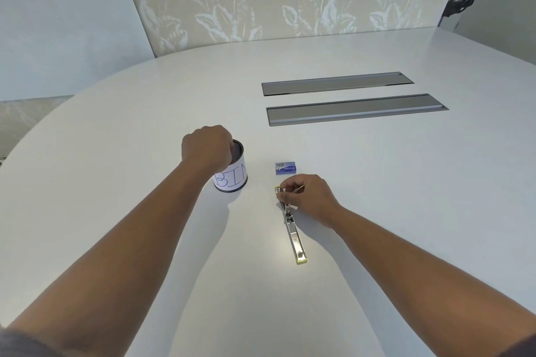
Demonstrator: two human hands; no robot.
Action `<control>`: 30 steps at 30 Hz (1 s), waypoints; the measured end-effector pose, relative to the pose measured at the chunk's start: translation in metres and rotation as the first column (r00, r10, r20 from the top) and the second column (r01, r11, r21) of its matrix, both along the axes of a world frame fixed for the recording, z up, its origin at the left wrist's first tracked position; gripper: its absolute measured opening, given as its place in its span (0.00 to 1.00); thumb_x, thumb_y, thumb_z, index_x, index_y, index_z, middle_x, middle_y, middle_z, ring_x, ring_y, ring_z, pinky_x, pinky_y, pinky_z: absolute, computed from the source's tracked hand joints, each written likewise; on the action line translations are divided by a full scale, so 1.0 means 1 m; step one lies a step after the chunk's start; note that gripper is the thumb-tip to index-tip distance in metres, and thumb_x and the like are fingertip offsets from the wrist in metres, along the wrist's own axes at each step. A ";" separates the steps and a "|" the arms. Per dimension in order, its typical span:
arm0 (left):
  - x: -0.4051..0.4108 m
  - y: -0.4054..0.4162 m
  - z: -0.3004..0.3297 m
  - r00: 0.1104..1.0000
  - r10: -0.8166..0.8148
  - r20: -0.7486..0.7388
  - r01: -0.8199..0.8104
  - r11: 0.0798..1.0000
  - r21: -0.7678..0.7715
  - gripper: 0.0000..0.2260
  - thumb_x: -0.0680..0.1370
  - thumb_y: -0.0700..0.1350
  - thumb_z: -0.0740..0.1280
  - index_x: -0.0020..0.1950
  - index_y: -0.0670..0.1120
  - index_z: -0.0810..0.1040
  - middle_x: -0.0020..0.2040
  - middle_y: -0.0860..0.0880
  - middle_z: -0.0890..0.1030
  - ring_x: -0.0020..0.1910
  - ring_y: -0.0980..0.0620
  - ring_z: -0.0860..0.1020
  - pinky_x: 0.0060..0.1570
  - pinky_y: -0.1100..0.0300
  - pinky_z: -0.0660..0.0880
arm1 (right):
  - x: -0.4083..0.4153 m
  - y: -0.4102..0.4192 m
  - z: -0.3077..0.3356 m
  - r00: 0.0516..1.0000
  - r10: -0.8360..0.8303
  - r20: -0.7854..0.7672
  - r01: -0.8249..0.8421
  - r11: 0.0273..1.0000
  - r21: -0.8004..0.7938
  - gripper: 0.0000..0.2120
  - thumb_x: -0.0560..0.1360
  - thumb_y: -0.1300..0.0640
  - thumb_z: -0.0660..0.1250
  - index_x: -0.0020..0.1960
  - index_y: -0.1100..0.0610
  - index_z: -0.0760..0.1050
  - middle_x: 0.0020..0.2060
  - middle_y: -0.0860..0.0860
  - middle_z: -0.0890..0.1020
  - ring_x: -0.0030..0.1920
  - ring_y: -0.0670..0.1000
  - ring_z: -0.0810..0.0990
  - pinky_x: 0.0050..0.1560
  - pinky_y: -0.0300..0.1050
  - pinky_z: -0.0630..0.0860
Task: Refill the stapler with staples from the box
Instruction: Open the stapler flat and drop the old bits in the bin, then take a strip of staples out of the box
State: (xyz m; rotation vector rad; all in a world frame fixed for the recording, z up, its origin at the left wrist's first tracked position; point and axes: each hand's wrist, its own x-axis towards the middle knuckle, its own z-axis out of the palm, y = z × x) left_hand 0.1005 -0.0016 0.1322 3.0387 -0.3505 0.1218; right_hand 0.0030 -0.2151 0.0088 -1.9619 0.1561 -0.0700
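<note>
Stapler (293, 229) unfolded flat, long axis near-to-far; right hand (307, 197) pinching its far end, left hand (207, 151) curled over bin (232, 177).

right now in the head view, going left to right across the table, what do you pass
left hand over the mesh cup labelled BIN → opened stapler with the staple box beyond it → right hand pinching at the stapler's far end

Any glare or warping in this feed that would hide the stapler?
Head view: a bright glare patch on the table sits around the opened stapler, washing out its near end; wide-angle distortion curves the table edge; both arms cast soft shadows; the staple box print is too blurry to read.
</note>
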 end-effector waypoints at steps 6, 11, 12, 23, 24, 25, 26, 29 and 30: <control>-0.019 -0.018 -0.005 0.930 -0.232 0.285 0.260 0.963 -0.066 0.09 0.66 0.33 0.63 0.31 0.45 0.67 0.30 0.47 0.69 0.34 0.41 0.67 0.30 0.55 0.62 | -0.002 0.001 0.001 1.000 -0.010 -0.003 0.010 1.000 0.003 0.06 0.69 0.56 0.80 0.45 0.51 0.85 0.38 0.48 0.84 0.38 0.46 0.80 0.49 0.45 0.80; -0.036 -0.041 -0.031 0.901 -0.374 0.218 0.425 0.860 -0.281 0.05 0.76 0.40 0.67 0.41 0.43 0.81 0.42 0.45 0.82 0.44 0.40 0.79 0.42 0.46 0.78 | -0.005 0.003 0.002 1.000 -0.023 0.005 0.023 1.000 -0.003 0.05 0.70 0.55 0.79 0.45 0.52 0.85 0.38 0.51 0.85 0.35 0.45 0.79 0.45 0.45 0.79; -0.039 -0.043 -0.040 0.905 -0.389 0.171 0.424 0.849 -0.315 0.06 0.76 0.40 0.67 0.40 0.45 0.80 0.42 0.44 0.82 0.44 0.41 0.79 0.43 0.46 0.78 | -0.006 0.003 0.002 1.000 -0.029 0.000 0.029 1.000 -0.001 0.05 0.70 0.55 0.79 0.45 0.52 0.85 0.38 0.51 0.85 0.35 0.45 0.79 0.45 0.46 0.80; -0.050 -0.044 -0.112 0.959 -0.282 -0.034 0.202 0.760 -0.618 0.10 0.77 0.40 0.73 0.57 0.43 0.85 0.55 0.45 0.83 0.50 0.49 0.82 0.50 0.65 0.69 | -0.014 0.004 -0.002 0.997 -0.055 0.051 0.055 0.998 -0.014 0.01 0.74 0.56 0.75 0.45 0.51 0.85 0.35 0.46 0.86 0.34 0.43 0.82 0.40 0.38 0.77; -0.049 -0.045 -0.114 0.961 -0.274 -0.032 0.194 0.753 -0.629 0.10 0.77 0.39 0.73 0.58 0.43 0.85 0.56 0.45 0.83 0.51 0.49 0.81 0.51 0.66 0.70 | -0.013 0.004 -0.002 0.997 -0.059 0.056 0.060 0.998 -0.015 0.01 0.74 0.56 0.75 0.44 0.50 0.85 0.35 0.45 0.86 0.35 0.44 0.82 0.41 0.39 0.78; -0.048 -0.045 -0.115 0.962 -0.271 -0.027 0.192 0.747 -0.637 0.10 0.78 0.39 0.72 0.58 0.43 0.85 0.56 0.44 0.82 0.51 0.50 0.81 0.50 0.68 0.70 | -0.013 0.003 -0.002 0.996 -0.062 0.060 0.063 0.998 -0.017 0.01 0.74 0.56 0.75 0.44 0.50 0.84 0.36 0.45 0.86 0.37 0.46 0.83 0.41 0.41 0.79; -0.047 -0.046 -0.116 0.963 -0.270 -0.020 0.195 0.740 -0.644 0.10 0.78 0.38 0.72 0.58 0.43 0.85 0.56 0.44 0.82 0.51 0.51 0.80 0.51 0.68 0.71 | -0.013 0.003 -0.002 0.996 -0.065 0.062 0.066 0.998 -0.019 0.01 0.73 0.55 0.75 0.44 0.50 0.84 0.36 0.45 0.86 0.38 0.49 0.84 0.43 0.43 0.79; -0.044 -0.047 -0.118 0.965 -0.263 -0.002 0.195 0.720 -0.667 0.10 0.78 0.36 0.71 0.58 0.42 0.84 0.55 0.43 0.82 0.53 0.47 0.81 0.56 0.57 0.76 | -0.010 -0.001 -0.004 0.993 -0.095 0.067 0.096 0.995 -0.011 0.01 0.73 0.56 0.75 0.44 0.50 0.84 0.36 0.45 0.86 0.38 0.48 0.83 0.44 0.43 0.79; -0.044 -0.048 -0.119 0.968 -0.252 0.001 0.186 0.712 -0.677 0.10 0.78 0.36 0.70 0.58 0.41 0.84 0.55 0.44 0.82 0.53 0.47 0.81 0.57 0.55 0.76 | -0.008 -0.002 -0.005 0.991 -0.117 0.071 0.118 0.993 -0.008 0.02 0.74 0.56 0.75 0.45 0.49 0.84 0.36 0.45 0.85 0.37 0.46 0.82 0.44 0.43 0.79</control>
